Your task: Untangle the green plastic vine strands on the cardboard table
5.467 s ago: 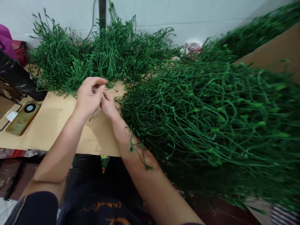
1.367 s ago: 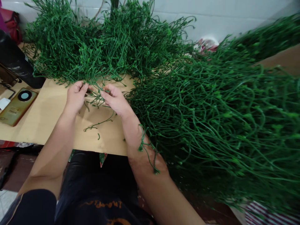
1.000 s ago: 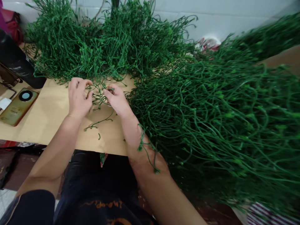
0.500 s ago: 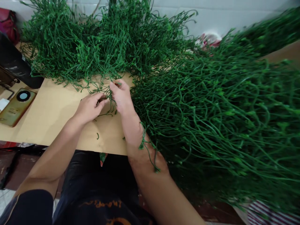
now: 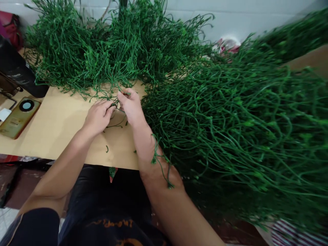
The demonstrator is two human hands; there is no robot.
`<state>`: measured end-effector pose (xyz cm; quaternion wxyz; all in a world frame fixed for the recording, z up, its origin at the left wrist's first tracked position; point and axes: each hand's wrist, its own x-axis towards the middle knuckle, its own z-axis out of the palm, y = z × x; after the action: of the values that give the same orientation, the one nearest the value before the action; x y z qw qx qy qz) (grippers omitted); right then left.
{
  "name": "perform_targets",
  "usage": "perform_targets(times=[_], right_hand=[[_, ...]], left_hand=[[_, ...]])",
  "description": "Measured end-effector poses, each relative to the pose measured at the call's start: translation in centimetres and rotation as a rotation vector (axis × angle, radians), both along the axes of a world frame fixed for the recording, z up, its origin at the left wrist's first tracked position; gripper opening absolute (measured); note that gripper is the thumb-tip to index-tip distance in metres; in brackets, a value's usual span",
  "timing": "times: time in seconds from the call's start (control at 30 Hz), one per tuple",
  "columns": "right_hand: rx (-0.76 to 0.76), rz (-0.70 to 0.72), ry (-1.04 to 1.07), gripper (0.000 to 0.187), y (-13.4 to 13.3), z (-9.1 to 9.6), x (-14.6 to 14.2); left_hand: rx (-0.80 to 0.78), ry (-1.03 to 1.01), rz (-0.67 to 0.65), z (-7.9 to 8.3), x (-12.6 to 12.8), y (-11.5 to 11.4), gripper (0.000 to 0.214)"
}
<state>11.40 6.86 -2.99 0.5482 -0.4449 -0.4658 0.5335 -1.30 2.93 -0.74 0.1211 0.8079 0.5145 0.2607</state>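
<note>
Thin green plastic-looking stems (image 5: 116, 100) run between my two hands at the edge of a tangled heap. My left hand (image 5: 98, 114) is closed, thumb and fingers pinching stems low down. Just to its right, my right hand (image 5: 130, 102) is closed on stems too, its fingertips near the heap's lower edge. The fingers partly hide where each one grips. A loose forked sprig (image 5: 161, 160) hangs over my right forearm. Small cut-looking bits, one a curved green piece (image 5: 107, 149), lie on the cardboard sheet (image 5: 64, 126) below my hands.
A tall green heap (image 5: 97, 51) stands at the back against the tiled wall. To the right a larger green pile (image 5: 243, 126) presses against my forearm. On the left lie a phone (image 5: 19, 118) and a black bottle (image 5: 20, 66). A red bag (image 5: 11, 29) sits behind.
Both hands have stayed nearly in place, still on the stems. My left thumb and fingers have shifted slightly up along them, and the right hand moved a little left.
</note>
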Motion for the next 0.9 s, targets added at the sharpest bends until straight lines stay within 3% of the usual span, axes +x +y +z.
perform_targets(times=[0.27, 0.47, 0.53, 0.63, 0.7, 0.83, 0.9], right_hand=[[-0.053, -0.097, -0.034, 0.031, 0.6, -0.6, 0.2], [-0.063, -0.064, -0.016, 0.025, 0.6, -0.6, -0.2], [-0.074, -0.114, 0.003, 0.023, 1.0, -0.8, 0.0], [-0.145, -0.235, 0.041, 0.016, 1.5, -1.1, 0.4], [-0.149, -0.226, 0.048, 0.016, 1.6, -1.1, 0.5], [-0.131, -0.024, 0.026, 0.024, 0.9, -0.7, 0.0], [-0.142, 0.06, 0.028, 0.027, 0.3, -0.5, -0.2]], left_hand=[[0.11, 0.046, 0.026, 1.1, -1.3, -1.1, 0.028], [-0.061, -0.02, -0.063, 0.8, -0.4, -2.7, 0.027], [-0.076, -0.035, -0.185, 0.6, 0.3, -4.2, 0.023], [-0.11, -0.049, -0.563, 0.8, 1.6, -6.7, 0.019], [-0.143, -0.051, -0.718, 1.6, 2.8, -7.9, 0.021], [-0.095, -0.04, -0.704, 5.5, 7.3, -8.6, 0.031], [-0.026, 0.051, -0.756, 7.9, 10.4, -8.8, 0.027]])
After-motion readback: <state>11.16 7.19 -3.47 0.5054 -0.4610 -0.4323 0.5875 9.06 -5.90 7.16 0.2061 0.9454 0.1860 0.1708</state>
